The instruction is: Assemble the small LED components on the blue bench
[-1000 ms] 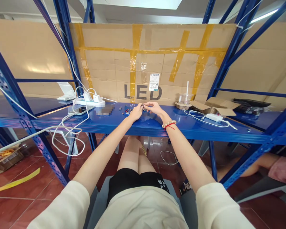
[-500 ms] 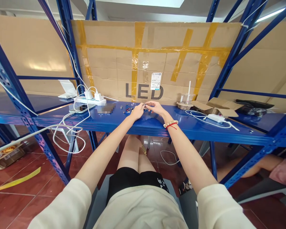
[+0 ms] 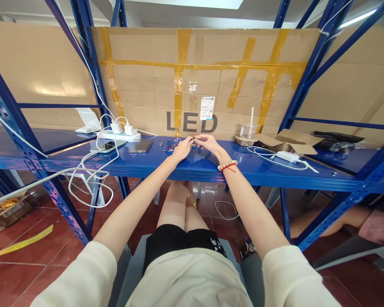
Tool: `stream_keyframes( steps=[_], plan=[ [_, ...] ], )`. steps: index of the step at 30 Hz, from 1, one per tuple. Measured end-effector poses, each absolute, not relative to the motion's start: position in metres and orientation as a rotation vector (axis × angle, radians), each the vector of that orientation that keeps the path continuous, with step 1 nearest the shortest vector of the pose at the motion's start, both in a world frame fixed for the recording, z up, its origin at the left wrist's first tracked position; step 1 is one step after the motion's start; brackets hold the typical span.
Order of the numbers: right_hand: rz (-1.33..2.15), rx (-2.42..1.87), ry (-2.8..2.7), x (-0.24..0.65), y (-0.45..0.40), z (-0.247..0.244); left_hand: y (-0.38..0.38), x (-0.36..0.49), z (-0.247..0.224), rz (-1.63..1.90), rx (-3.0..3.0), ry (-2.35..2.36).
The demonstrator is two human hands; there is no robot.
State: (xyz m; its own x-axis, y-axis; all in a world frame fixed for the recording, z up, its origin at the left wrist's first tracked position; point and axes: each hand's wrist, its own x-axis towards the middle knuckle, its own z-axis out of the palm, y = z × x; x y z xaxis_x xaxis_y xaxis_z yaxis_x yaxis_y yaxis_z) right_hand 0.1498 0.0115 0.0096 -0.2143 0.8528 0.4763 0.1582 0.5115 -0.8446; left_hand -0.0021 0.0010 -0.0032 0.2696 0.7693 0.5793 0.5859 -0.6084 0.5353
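Observation:
My left hand (image 3: pixel 183 149) and my right hand (image 3: pixel 208 143) meet fingertip to fingertip just above the blue tabletop (image 3: pixel 141 161). Both have their fingers pinched, and a tiny dark piece (image 3: pixel 193 140) shows between the tips. It is too small to name, and the fingers partly cover it. Small loose parts (image 3: pixel 169 148), some blue and some metallic, lie on the table beside and behind my left hand. A beaded bracelet with a red string (image 3: pixel 228 165) is on my right wrist.
A power strip with plugs (image 3: pixel 128 136), a phone (image 3: pixel 108 146) and tangled white cables are on the left. At right stand a plastic cup with a straw (image 3: pixel 247 133), a white adapter (image 3: pixel 287 157) and an open carton (image 3: pixel 296 140). Cardboard (image 3: pixel 141 94) closes the back.
The camera view has shifted slightly. My hands stay together over the same spot, with small finger movements around the tiny piece.

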Motion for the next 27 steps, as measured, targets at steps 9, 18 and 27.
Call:
stream_keyframes(
  steps=[9, 18, 27],
  plan=[
    [0.9, -0.919, -1.642, 0.147, 0.001, 0.013, 0.002, -0.004, -0.004, 1.313, 2.349, 1.258],
    [0.891, -0.969, -1.686, 0.151, 0.001, 0.012, -0.003, -0.005, 0.0, 1.244, 2.411, 1.317],
    [0.85, -0.986, -1.706, 0.152, 0.006, 0.011, -0.002, -0.004, 0.0, 1.204, 2.422, 1.362]
  ],
)
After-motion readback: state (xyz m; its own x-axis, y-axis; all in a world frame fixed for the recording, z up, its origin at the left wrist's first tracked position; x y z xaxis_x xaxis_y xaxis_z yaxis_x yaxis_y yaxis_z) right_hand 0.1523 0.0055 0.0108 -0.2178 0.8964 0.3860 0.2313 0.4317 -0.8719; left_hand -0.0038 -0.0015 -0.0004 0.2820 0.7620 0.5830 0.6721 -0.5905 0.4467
